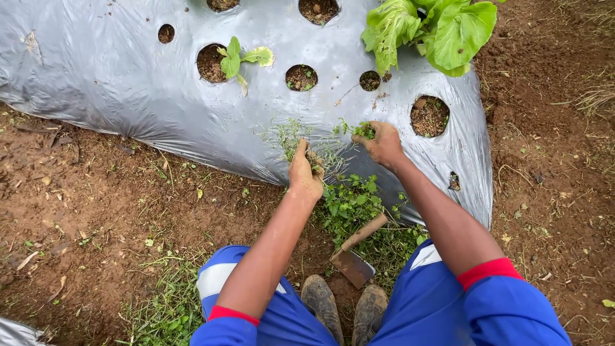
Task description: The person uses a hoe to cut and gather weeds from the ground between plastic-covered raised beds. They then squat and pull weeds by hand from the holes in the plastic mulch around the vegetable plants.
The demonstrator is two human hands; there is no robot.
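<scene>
Crouched at the near edge of a silver plastic mulch sheet stretched over a raised bed of reddish soil, seen from above. Left hand, caked with dirt, closed around a thin tuft of pulled weeds, wispy stems fanning up over the sheet's lower border. Right hand, just beside it and a little farther onto the sheet, curled with fingers pinched on a small clump of green weeds sprouting from a planting hole close to the sheet's edge. Both forearms bare, blue sleeves with red cuffs pushed back above them. Round planting holes punched across the sheet, most showing only brown soil; one such hole just right of the right hand. A small seedling with a few pale green leaves rising from a hole farther up the sheet and to the left of the hands. A large leafy green plant standing at the far right corner of the sheet. Below the sheet's near edge, between the forearms, a patch of low green weeds on the soil path. A hand hoe with a short wooden handle and rusty blade lying on the ground beneath that patch, well short of the sheet. Two muddy boots planted just below the hoe, flanked by knees in blue trousers.
</scene>
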